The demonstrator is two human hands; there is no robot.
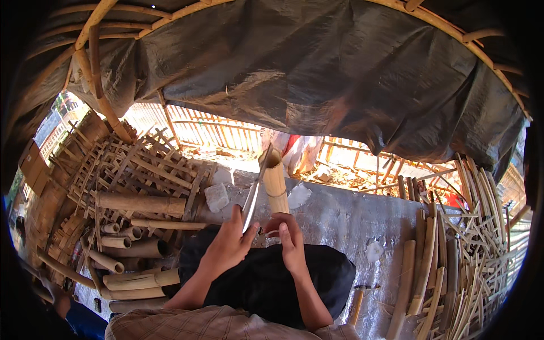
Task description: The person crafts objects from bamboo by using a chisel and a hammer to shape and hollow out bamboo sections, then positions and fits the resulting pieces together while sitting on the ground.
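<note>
My left hand (228,242) is closed round the lower end of a long-bladed knife (253,198), whose silvery blade slants up and away from me. Just right of the blade, a pale bamboo tube (275,182) stands tilted, its hollow end up. My right hand (290,245) has its fingers curled at the near end of this tube and seems to grip it there; the fingers partly hide the contact. Both hands are above the dark cloth (255,283) over my lap. The knife's handle is mostly hidden by the left hand.
Thick bamboo lengths (139,203) and a heap of crossed slats (133,161) lie at left. Split bamboo pieces (425,258) and thin strips (481,238) fill the right. A wooden-handled tool (357,305) lies near my right knee. Another person's blue-clad leg (85,321) shows lower left.
</note>
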